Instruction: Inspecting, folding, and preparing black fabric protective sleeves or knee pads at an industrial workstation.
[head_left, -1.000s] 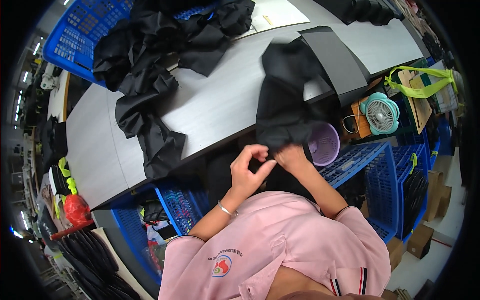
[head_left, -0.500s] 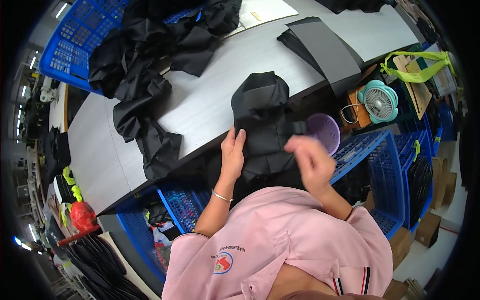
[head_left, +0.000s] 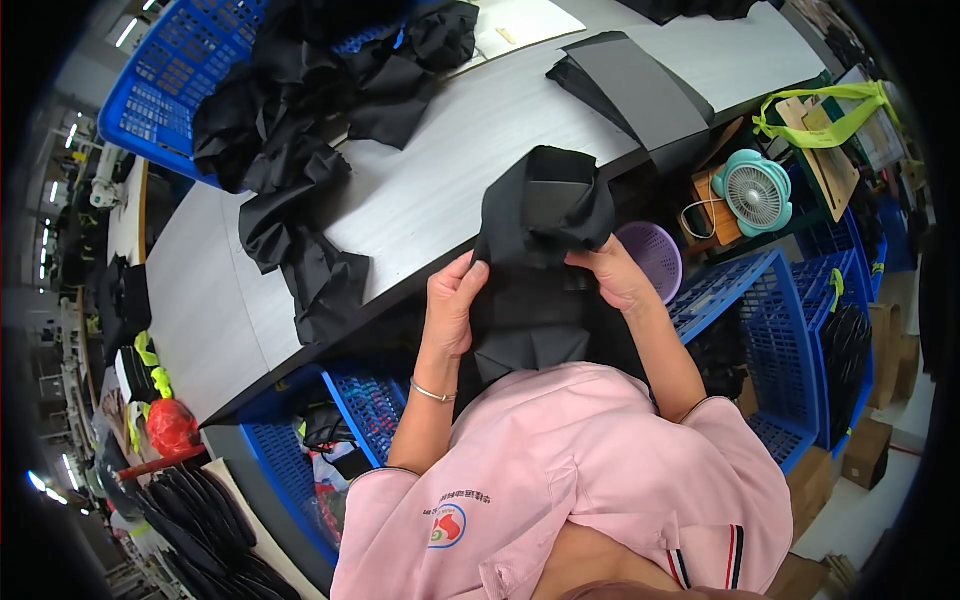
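Note:
A black sewn fabric piece (head_left: 530,300) hangs between my hands in front of my body, its upper part folded open over the table's front edge. My left hand (head_left: 455,300) pinches its left side between thumb and fingers. On the opposite side my right hand (head_left: 614,272) grips the fabric, thumb and fingers closed on its edge. A grey patch shows inside the upper fold. The lower end of the piece rests near my shirt front.
Loose black fabric pieces (head_left: 310,265) trail over the grey table (head_left: 400,210) from a blue basket (head_left: 150,110). Stacked dark panels (head_left: 640,90) lie farther right. Beside my right arm are a purple basket (head_left: 650,258), a teal fan (head_left: 755,193) and blue crates (head_left: 775,370).
My right hand has moved up and left and taken hold of the fabric's right side. The piece's upper part has shifted right and opened wider.

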